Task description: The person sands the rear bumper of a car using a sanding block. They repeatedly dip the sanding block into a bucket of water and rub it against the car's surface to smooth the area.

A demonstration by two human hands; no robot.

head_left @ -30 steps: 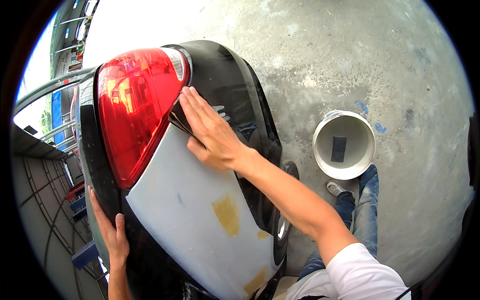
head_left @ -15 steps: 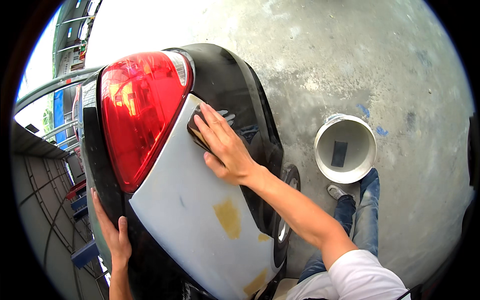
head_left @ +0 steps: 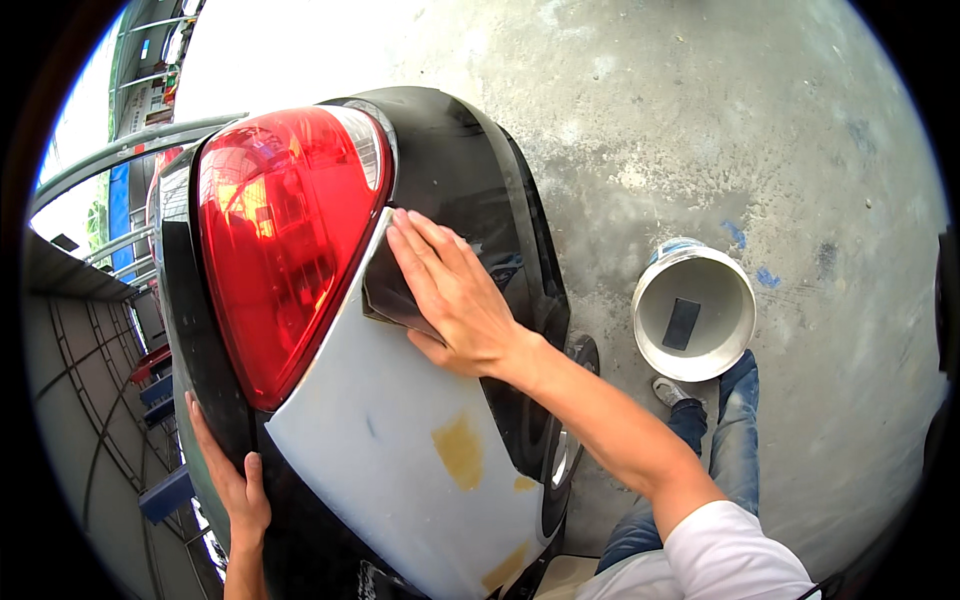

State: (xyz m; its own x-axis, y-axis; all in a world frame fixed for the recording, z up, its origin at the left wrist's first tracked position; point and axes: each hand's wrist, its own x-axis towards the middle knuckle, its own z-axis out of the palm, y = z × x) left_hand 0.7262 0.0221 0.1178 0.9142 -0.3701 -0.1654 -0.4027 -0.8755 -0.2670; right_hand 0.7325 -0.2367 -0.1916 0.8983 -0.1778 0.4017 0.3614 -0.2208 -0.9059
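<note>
My right hand (head_left: 455, 290) presses a dark folded sheet of sandpaper (head_left: 390, 287) flat on a grey car panel (head_left: 370, 400), near its narrow upper tip. The fingers lie together over the sheet, and its folded edges show below them. Right beside the sheet is the red tail light (head_left: 285, 250). My left hand (head_left: 240, 495) rests against the car's black rear edge, below the tail light, its fingers stretched and thumb apart. Ochre patches (head_left: 459, 452) mark the grey surface lower down.
On the concrete floor (head_left: 800, 160) to the right stands a white bucket (head_left: 745, 335) with a dark rectangular piece (head_left: 682, 324) in it. My legs (head_left: 735, 450) are just below the bucket. A rear wheel (head_left: 570, 450) sits under the panel's right side. Metal framing (head_left: 90, 380) lines the far left.
My right hand and the sandpaper have slid closer to the panel's upper tip and the tail light. More of the sheet shows now. The whole view has shifted slightly.
</note>
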